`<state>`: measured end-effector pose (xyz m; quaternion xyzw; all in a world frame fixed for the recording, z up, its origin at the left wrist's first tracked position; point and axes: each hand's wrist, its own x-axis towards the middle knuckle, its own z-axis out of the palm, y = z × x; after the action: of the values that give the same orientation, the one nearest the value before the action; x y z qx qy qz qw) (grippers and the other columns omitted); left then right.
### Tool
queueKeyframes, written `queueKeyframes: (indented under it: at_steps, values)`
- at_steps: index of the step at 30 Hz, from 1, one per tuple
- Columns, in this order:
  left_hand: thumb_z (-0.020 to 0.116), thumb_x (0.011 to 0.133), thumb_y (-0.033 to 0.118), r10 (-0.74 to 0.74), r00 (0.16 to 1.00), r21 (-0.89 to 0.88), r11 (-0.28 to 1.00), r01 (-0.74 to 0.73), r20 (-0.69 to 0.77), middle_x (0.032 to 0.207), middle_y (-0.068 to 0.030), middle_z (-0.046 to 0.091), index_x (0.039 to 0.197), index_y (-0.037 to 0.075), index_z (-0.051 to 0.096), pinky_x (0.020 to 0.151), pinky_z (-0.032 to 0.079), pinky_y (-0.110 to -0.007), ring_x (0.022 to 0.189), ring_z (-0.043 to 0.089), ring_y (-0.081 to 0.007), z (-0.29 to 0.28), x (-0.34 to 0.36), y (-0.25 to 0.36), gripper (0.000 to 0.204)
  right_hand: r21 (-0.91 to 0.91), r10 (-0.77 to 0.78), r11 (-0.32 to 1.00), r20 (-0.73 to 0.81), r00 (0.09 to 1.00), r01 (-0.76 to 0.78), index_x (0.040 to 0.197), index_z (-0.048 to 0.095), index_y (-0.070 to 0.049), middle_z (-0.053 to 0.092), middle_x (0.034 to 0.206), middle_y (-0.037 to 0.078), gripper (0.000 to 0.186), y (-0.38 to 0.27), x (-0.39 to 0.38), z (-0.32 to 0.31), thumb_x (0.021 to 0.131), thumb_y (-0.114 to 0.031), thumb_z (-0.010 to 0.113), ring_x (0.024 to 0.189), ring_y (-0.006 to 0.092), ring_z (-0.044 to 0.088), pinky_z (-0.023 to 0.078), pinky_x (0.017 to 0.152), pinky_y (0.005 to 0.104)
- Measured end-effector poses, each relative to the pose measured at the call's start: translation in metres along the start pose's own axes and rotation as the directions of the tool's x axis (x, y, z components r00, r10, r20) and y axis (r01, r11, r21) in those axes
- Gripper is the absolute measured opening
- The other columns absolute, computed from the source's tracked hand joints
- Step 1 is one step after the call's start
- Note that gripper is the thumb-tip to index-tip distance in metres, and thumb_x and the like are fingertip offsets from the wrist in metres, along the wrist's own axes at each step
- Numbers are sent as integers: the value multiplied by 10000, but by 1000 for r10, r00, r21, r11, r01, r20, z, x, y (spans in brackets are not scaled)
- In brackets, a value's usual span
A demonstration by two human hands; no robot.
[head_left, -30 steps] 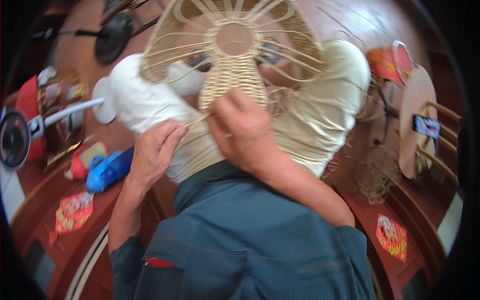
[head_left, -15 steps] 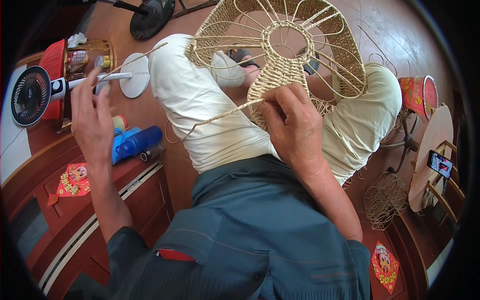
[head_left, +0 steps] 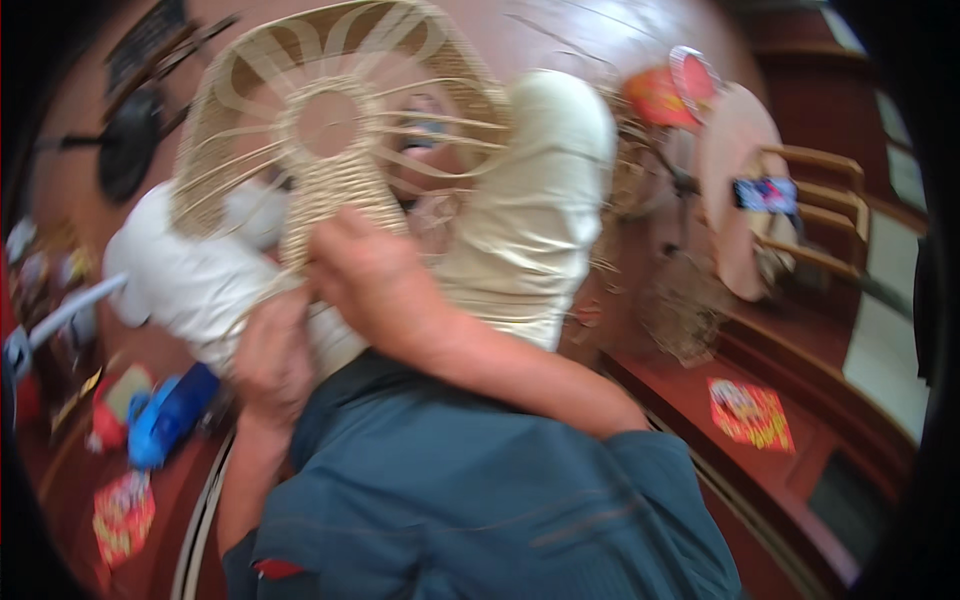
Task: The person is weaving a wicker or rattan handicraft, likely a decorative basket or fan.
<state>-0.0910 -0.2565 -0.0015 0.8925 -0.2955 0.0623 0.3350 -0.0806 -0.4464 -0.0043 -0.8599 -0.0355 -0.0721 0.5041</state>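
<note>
A woven tan cord frame (head_left: 320,190) with a round ring and radiating loops rests over my light trousers, between my knees. My right hand (head_left: 365,275) is curled at the lower end of its dense woven strip, closed on a cord there. Just below and to the left, my left hand (head_left: 272,350) is pinched closed around a thin tan strand (head_left: 252,300). Both hands are blurred, so the exact fingertip contact is unclear.
A white fan pole (head_left: 85,300), blue bottle (head_left: 185,405) and red paper (head_left: 125,515) are at left. At right stand a red bucket (head_left: 660,95) and round board (head_left: 725,240) by a bamboo chair, with a phone (head_left: 765,195) and a cord tangle (head_left: 680,310).
My left hand was raised out at the left half a second ago and is now back beside my right hand below the woven piece. The view has turned rightward and blurred.
</note>
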Motion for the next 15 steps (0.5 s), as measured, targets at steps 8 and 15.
queueKeyframes:
  at_steps: [8, 15]
  values:
    - [692, 902, -55, 8, 956, 160, 985, -57, 292, 936, -170, 658, 1266, -14, 664, 741, 500, -486, 832, 638, -370, -14, 6, -22, 367, 77, -7, 997, -61, 998, 11, 979, 614, -45, 600, 912, 153, 132, -2, -4, 4, 882, -74, 699, 823, 379, 671, 554, 715, 476]
    - [711, 940, -10, -57, 975, 60, 997, 45, 216, 1121, -159, 698, 1329, -40, 604, 930, 542, -366, 1008, 688, -272, -8, 1, -19, 405, 49, -69, 996, -82, 994, 74, 958, 588, -40, 576, 905, 152, 154, -3, -5, 7, 854, -69, 697, 837, 376, 641, 535, 750, 472]
